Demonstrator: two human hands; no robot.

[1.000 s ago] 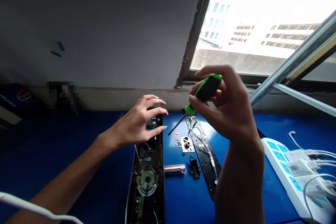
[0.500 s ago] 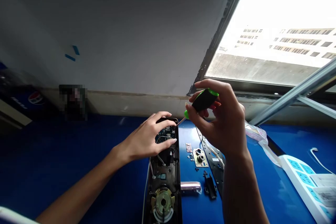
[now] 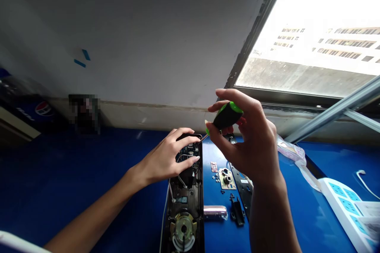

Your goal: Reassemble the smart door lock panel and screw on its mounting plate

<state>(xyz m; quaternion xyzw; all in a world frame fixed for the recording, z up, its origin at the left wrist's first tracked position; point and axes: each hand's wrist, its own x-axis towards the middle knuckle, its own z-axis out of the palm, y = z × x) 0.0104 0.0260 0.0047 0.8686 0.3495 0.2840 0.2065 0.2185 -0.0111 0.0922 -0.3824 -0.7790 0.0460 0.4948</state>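
Observation:
My left hand (image 3: 169,152) lies across the upper part of a long black device housing (image 3: 192,191), fingers spread over a circuit board (image 3: 185,151). Its index fingertip is beside a screwdriver tip, and its thumb rests lower on the board. In my right hand (image 3: 252,138) is a black and green screwdriver (image 3: 227,116), held by the handle between thumb and fingers. The shaft slants down left to the housing's upper right edge; the exact contact point is hidden. A round speaker (image 3: 184,229) sits in the lower housing, with thin wires running inside.
Right of the housing lie a metal plate with a round part (image 3: 227,178), a small red board (image 3: 214,167), several screws (image 3: 217,178), a pink wrapped cylinder (image 3: 215,212), a black bracket (image 3: 237,211) and a black perforated panel (image 3: 242,185). A white power strip (image 3: 341,205) stands far right.
My right hand and the screwdriver have shifted slightly left, and the handle has tilted a little. The left hand stays on the board. The camera view has turned slightly.

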